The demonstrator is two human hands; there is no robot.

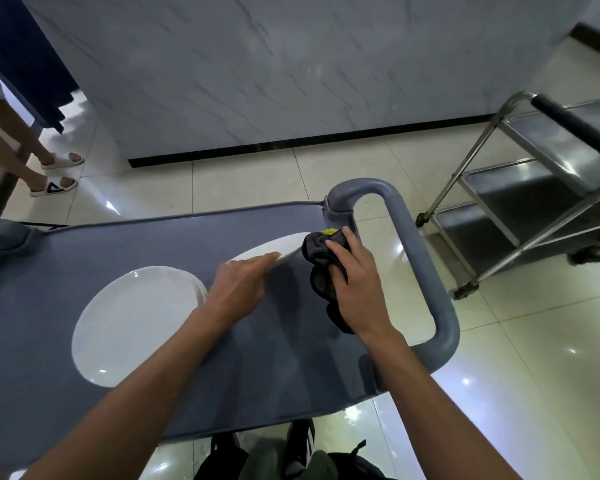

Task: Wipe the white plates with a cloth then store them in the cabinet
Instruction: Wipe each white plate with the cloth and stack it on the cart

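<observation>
While my left hand (243, 285) grips a tilted plate (274, 247), my right hand (355, 282) presses a cloth (321, 261) against it — more plates (132, 323) stacked nearby.

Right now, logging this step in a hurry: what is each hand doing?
Left hand: grips the rim of the tilted white plate.
Right hand: holds the dark cloth against that plate.

A restaurant or canteen back room, by its look: a grey plastic service cart (153, 244) on glossy floor tiles (250, 181), a stainless steel trolley (520, 202) parked right of it.
</observation>
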